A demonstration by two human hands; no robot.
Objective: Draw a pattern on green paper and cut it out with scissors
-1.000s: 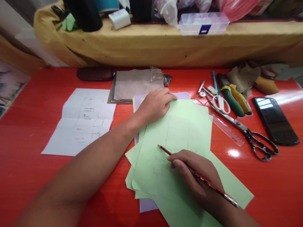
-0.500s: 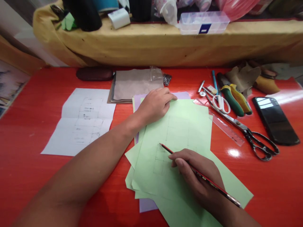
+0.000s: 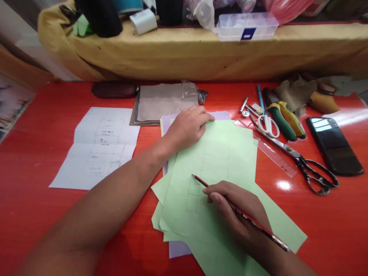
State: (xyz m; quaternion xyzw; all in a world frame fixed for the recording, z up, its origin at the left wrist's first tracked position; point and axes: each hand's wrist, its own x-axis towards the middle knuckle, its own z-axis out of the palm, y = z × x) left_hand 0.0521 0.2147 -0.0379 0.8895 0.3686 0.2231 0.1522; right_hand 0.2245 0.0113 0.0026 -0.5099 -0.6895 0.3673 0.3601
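Note:
Green paper (image 3: 218,153) with faint pencil lines lies on top of a stack of green and purple sheets. My left hand (image 3: 189,126) rests flat on its upper left part, fingers pointing right. In my right hand (image 3: 235,207) is a red and black pencil (image 3: 247,217), held between thumb and fingers. The pencil's tip is at the left part of the drawn lines, touching or very near the paper. To the left, a creased white sheet (image 3: 100,149) shows a drawn outline with handwriting; my left forearm covers its lower right corner.
On the red table (image 3: 138,237), a clear ruler (image 3: 276,157), large scissors (image 3: 299,155), white-handled scissors (image 3: 268,125), pliers (image 3: 283,120) and a black phone (image 3: 335,145) lie right. Behind the stack are brown-grey sheets (image 3: 163,103) and a dark red case (image 3: 114,89).
My right hand and the pencil have shifted very slightly left. My left hand keeps its place on the paper.

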